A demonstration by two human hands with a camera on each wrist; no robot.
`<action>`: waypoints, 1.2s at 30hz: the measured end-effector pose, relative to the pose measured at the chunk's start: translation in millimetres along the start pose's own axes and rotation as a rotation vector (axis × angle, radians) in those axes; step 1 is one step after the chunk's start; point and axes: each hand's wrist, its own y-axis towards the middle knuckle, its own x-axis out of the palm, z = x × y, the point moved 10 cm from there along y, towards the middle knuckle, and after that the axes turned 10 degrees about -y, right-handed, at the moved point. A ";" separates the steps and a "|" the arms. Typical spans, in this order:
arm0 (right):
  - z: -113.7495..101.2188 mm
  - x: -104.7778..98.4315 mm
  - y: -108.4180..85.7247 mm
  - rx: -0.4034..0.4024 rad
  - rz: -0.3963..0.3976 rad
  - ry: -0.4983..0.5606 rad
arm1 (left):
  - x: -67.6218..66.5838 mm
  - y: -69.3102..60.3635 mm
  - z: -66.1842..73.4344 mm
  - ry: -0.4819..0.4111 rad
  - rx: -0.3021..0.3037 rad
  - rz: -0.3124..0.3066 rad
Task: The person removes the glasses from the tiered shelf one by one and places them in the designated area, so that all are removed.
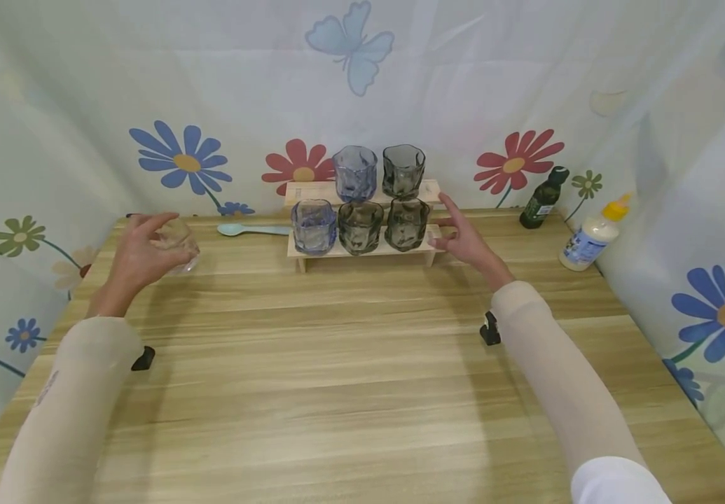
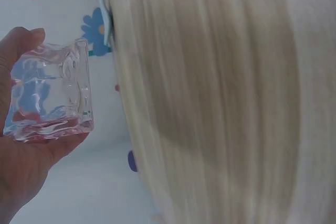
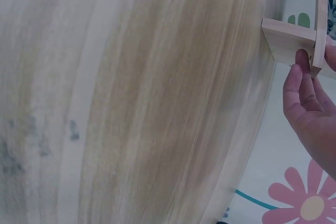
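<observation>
In the head view my left hand (image 1: 141,253) holds a clear drinking glass (image 1: 181,246) above the left end of the table. Seen in the left wrist view, the thumb and fingers wrap round this glass (image 2: 52,90), which lies tipped on its side in that picture. A two-step wooden rack (image 1: 302,252) stands at the back, bearing bluish tumblers (image 1: 314,227) and smoky grey ones (image 1: 405,171), two above and three below. My right hand (image 1: 466,241) grips the rack's right end; in the right wrist view its fingers (image 3: 302,90) are against the board (image 3: 289,38).
A pale blue spoon (image 1: 251,229) lies just left of the rack. At the back right stand a dark green bottle (image 1: 541,199) and a white bottle with a yellow cap (image 1: 585,241). Small black pieces (image 1: 143,358) sit near each forearm. Flowered curtains (image 1: 211,70) enclose the table.
</observation>
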 end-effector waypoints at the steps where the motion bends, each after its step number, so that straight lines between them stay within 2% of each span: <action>1: 0.1 -0.1 -0.1 0.000 0.000 0.002 | -0.4 -0.8 -3.5 0.005 -0.006 -0.003; 8: -3.3 -1.0 -1.3 0.013 -0.017 0.026 | -5.2 -5.4 -26.2 -0.009 -0.032 -0.006; 13: -19.2 -3.3 -9.6 0.037 -0.036 0.060 | -6.6 -10.1 -38.9 -0.013 -0.070 -0.019; 20: -15.3 -1.4 -7.4 0.031 -0.038 0.062 | -9.4 -18.0 -55.5 -0.001 -0.097 -0.032; 24: -21.8 -0.8 -10.6 0.035 -0.047 0.063 | -12.0 -22.2 -67.1 0.012 -0.135 -0.040; 31: -24.4 -2.9 -11.8 0.026 -0.037 0.030 | -15.0 -26.6 -76.1 -0.007 -0.174 -0.049; 36: -13.3 -2.1 -5.9 0.011 -0.021 0.032 | -17.7 -26.4 -81.2 -0.035 -0.150 -0.043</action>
